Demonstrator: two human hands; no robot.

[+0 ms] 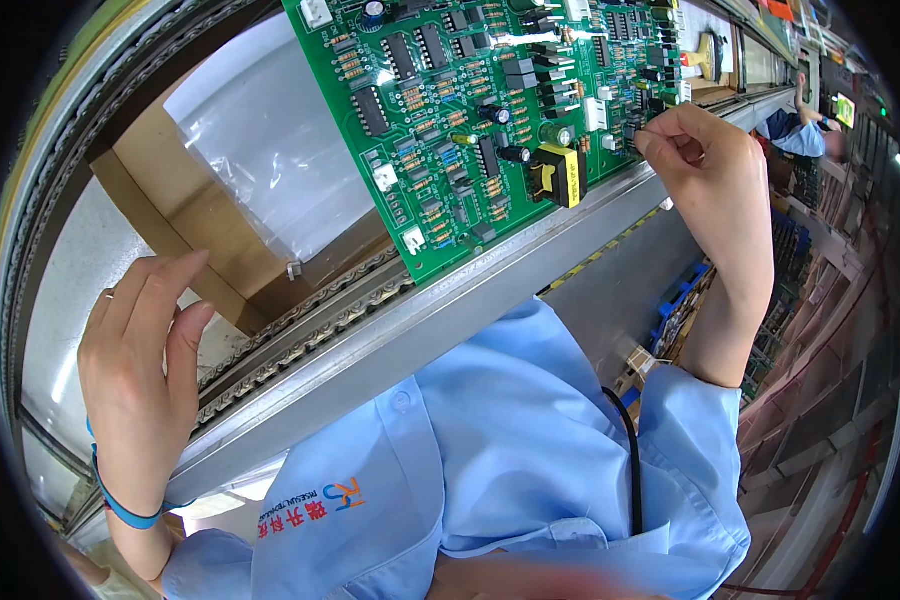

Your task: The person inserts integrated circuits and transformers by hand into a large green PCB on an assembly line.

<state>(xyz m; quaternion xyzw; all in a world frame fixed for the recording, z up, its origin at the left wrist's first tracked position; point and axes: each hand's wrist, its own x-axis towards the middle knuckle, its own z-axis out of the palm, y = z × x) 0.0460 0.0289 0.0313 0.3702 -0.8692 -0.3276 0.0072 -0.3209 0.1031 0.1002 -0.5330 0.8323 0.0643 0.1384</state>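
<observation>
A large green circuit board (410, 110) lies across the conveyor rails, crowded with resistors, black chips, capacitors and white connectors. Near its front edge stands a yellow-and-black transformer (558, 176). My right hand (715, 165) is at the board's right front edge, thumb and forefinger pinched together by small dark parts; whatever is between the fingertips is too small to make out. To the left of the board, my left hand (145, 335) hovers over the conveyor with thumb and fingers apart, holding nothing. A blue band (130, 515) circles that wrist.
A cardboard box (170, 190) with a clear plastic bag (280, 150) sits between the rails, left of the board. The front metal rail (370, 335) carries a chain. Behind my right hand is a yellow-handled object (708, 58). Another person (798, 130) is at the far right.
</observation>
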